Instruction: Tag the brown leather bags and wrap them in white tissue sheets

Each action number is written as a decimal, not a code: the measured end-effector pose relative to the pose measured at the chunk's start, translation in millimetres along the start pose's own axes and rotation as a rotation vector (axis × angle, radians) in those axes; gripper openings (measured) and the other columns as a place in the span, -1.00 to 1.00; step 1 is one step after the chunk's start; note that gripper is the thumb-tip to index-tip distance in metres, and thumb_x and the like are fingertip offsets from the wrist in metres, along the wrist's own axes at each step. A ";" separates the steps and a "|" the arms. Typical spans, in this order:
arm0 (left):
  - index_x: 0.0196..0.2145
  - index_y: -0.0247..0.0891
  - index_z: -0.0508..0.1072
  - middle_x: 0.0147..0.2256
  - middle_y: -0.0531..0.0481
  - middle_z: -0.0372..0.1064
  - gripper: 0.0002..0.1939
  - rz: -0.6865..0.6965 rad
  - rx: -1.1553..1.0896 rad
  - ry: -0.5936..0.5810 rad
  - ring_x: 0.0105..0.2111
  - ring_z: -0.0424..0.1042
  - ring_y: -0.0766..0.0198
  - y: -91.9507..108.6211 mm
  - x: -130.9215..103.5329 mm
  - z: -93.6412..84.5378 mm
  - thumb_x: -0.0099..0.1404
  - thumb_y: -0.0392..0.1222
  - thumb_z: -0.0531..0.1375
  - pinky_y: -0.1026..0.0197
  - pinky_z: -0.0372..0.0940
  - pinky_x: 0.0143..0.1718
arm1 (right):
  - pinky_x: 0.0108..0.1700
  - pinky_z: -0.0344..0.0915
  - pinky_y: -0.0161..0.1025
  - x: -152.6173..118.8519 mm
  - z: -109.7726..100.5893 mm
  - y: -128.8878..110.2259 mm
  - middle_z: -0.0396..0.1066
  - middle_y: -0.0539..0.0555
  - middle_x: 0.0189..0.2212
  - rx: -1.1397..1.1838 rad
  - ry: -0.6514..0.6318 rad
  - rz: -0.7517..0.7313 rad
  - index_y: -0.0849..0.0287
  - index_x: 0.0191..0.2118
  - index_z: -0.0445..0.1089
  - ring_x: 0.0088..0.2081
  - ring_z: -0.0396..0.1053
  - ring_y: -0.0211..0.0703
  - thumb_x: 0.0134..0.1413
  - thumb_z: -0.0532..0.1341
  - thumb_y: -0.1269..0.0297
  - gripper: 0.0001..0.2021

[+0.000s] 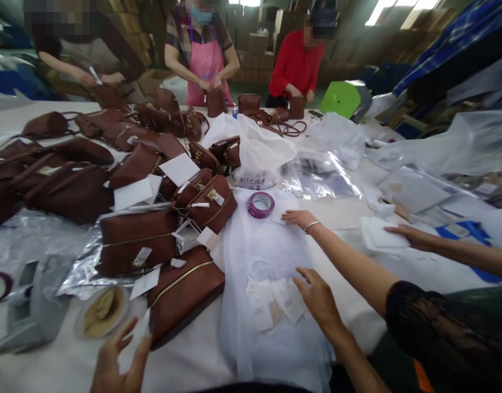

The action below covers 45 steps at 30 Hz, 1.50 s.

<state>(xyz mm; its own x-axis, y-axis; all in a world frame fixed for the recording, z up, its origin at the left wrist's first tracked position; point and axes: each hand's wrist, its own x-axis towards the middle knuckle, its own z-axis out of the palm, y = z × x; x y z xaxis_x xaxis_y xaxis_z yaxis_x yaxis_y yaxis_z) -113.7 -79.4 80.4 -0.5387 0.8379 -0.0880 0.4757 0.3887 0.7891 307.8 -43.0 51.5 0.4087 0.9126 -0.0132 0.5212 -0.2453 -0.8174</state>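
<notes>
The left hand seems clamped on a white slip beside the brown handbag, lower left; the right hand, fingers apart, is near white tags, lower centre, likely spread for easy reach

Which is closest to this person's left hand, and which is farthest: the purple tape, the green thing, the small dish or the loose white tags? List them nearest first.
From the left hand:
1. Small dish: just beyond it.
2. White tags: off to its right.
3. Purple tape: right, farther up the table.
4. Green thing: far right, at the table's far side.
</notes>
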 end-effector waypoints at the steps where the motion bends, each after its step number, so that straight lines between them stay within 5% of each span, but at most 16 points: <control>1: -0.03 -0.12 0.42 0.00 -0.09 0.39 -0.45 0.148 0.006 -0.088 -0.05 0.40 -0.07 18.5 -16.1 7.9 0.04 0.14 0.27 -0.08 0.28 0.08 | -0.09 0.29 -0.07 1.2 1.3 3.1 0.51 0.11 -0.24 -0.018 -0.013 -0.028 0.08 -0.21 0.52 -0.22 0.42 0.01 -0.04 0.25 0.17 -0.75; 4: -0.09 -0.09 0.47 -0.04 -0.07 0.41 -0.70 0.465 -0.013 -0.581 -0.15 0.45 0.09 87.3 -53.7 61.5 0.21 -0.07 0.22 0.15 0.37 -0.08 | -0.20 0.28 -0.14 11.7 10.5 -1.3 0.50 0.10 -0.31 -0.164 -0.076 -0.051 0.10 -0.23 0.50 -0.34 0.41 -0.07 -0.01 0.23 0.19 -0.79; 8: 0.11 -0.24 0.28 0.02 -0.19 0.30 -0.54 0.548 0.286 -0.728 -0.11 0.43 0.10 152.8 -49.6 156.8 0.25 -0.26 0.19 0.12 0.32 -0.05 | -0.38 0.15 -0.23 29.1 19.6 -10.2 0.47 0.08 -0.48 -0.474 -0.303 0.016 0.12 -0.42 0.45 -0.43 0.39 -0.10 -0.10 0.34 0.11 -0.81; 11: 0.02 -0.35 0.31 -0.01 -0.27 0.28 -0.53 0.479 0.646 -0.761 -0.06 0.43 -0.01 160.1 -23.9 201.2 0.17 -0.26 0.29 0.09 0.31 -0.05 | -0.40 0.10 -0.25 32.3 23.9 -11.3 0.49 0.10 -0.46 -0.591 -0.418 0.036 0.14 -0.41 0.44 -0.41 0.41 -0.09 -0.16 0.39 0.08 -0.74; 14: 0.01 -0.37 0.29 0.01 -0.29 0.24 -0.45 0.434 0.746 -0.749 -0.10 0.45 -0.02 149.7 -8.5 217.7 0.08 -0.24 0.36 0.11 0.31 -0.12 | -0.33 0.14 -0.25 29.9 33.5 -15.8 0.50 0.13 -0.35 -0.620 -0.465 0.037 0.18 -0.30 0.43 -0.30 0.44 -0.05 -0.11 0.37 0.08 -0.70; 17: 0.03 -0.36 0.26 0.01 -0.29 0.25 -0.38 0.415 0.750 -0.728 -0.12 0.45 -0.02 139.8 -7.9 221.0 0.06 -0.21 0.38 0.11 0.30 -0.15 | -0.28 0.17 -0.26 28.5 48.8 -24.9 0.49 0.16 -0.27 -0.581 -0.501 0.044 0.20 -0.25 0.42 -0.22 0.44 -0.03 -0.08 0.36 0.20 -0.73; 21: -0.11 -0.31 0.36 -0.17 -0.16 0.39 -0.69 0.421 0.671 -0.764 -0.17 0.44 0.06 130.4 -11.5 223.7 0.16 -0.30 0.24 0.14 0.24 -0.17 | -0.25 0.17 -0.29 30.4 64.0 -30.5 0.49 0.11 -0.30 -0.461 -0.544 0.039 0.17 -0.36 0.42 -0.24 0.42 -0.11 0.00 0.26 0.35 -0.96; 26: -0.33 -0.26 0.42 -0.40 0.05 0.40 -0.93 0.412 0.439 -0.851 -0.33 0.39 0.26 118.4 -8.9 229.6 0.21 -0.28 0.13 0.28 0.19 -0.29 | -0.39 0.16 -0.38 32.0 66.3 -25.2 0.47 -0.03 -0.47 -0.277 -0.593 0.121 0.14 -0.35 0.41 -0.41 0.40 -0.24 -0.03 0.27 0.28 -0.91; 30: -0.40 -0.28 0.42 -0.47 0.08 0.34 -0.71 0.422 0.257 -0.950 -0.40 0.34 0.31 114.9 -9.3 231.3 0.35 -0.15 -0.02 0.33 0.19 -0.37 | -0.43 0.11 -0.36 29.0 72.1 -29.5 0.46 -0.01 -0.48 -0.191 -0.560 0.178 0.17 -0.29 0.38 -0.43 0.38 -0.20 -0.18 0.35 0.21 -0.72; 34: -0.48 -0.30 0.43 -0.44 0.01 0.34 -0.58 0.484 0.150 -0.979 -0.35 0.34 0.28 117.3 -19.4 231.5 0.40 -0.12 -0.08 0.30 0.25 -0.28 | -0.42 0.07 -0.32 28.4 82.7 -35.8 0.47 0.09 -0.46 -0.337 -0.506 0.123 0.17 -0.30 0.34 -0.42 0.38 -0.16 0.00 0.19 0.29 -0.88; 36: -0.44 -0.31 0.47 -0.34 -0.05 0.37 -0.61 0.589 0.097 -0.898 -0.25 0.35 0.23 118.3 -28.5 228.8 0.40 -0.15 -0.04 0.23 0.27 -0.14 | -0.39 0.10 -0.30 29.8 85.2 -34.6 0.48 0.13 -0.45 -0.360 -0.510 0.102 0.17 -0.35 0.34 -0.41 0.39 -0.15 0.05 0.09 0.34 -0.90; 40: -0.10 -0.27 0.45 -0.05 -0.16 0.35 -0.78 0.815 0.047 -0.607 -0.03 0.32 0.12 114.7 -43.1 203.4 0.36 -0.22 0.08 0.05 0.29 0.04 | -0.32 0.22 -0.30 28.4 81.6 -21.6 0.49 0.08 -0.46 -0.244 -0.573 0.026 0.13 -0.45 0.36 -0.39 0.41 -0.15 -0.05 0.10 0.27 -0.88; 43: 0.00 -0.23 0.37 0.01 -0.17 0.33 -0.74 0.978 0.034 -0.464 0.03 0.32 0.15 101.0 -40.9 159.6 0.36 -0.25 0.09 0.05 0.31 0.06 | -0.56 0.21 -0.25 24.4 71.7 -21.2 0.31 -0.01 -0.71 -0.130 -0.606 0.103 0.09 -0.57 0.29 -0.65 0.29 -0.16 -0.02 0.05 0.02 -0.70; 45: 0.02 -0.23 0.35 0.03 -0.18 0.33 -0.72 1.024 0.050 -0.349 0.07 0.31 0.14 83.7 -32.7 122.0 0.36 -0.28 0.08 0.03 0.30 0.08 | -0.72 0.16 -0.22 28.1 63.7 -42.8 0.19 -0.05 -0.81 -0.174 -0.552 -0.086 0.05 -0.60 0.29 -0.76 0.22 -0.13 0.01 0.03 -0.04 -0.66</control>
<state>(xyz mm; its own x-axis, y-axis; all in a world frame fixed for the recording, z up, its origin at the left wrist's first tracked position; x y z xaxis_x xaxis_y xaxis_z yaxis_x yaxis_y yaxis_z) 28.5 -27.5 75.2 0.3545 0.8334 0.4239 0.6192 -0.5489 0.5615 249.3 14.0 49.5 -0.0675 0.9554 -0.2874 0.6697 -0.1701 -0.7229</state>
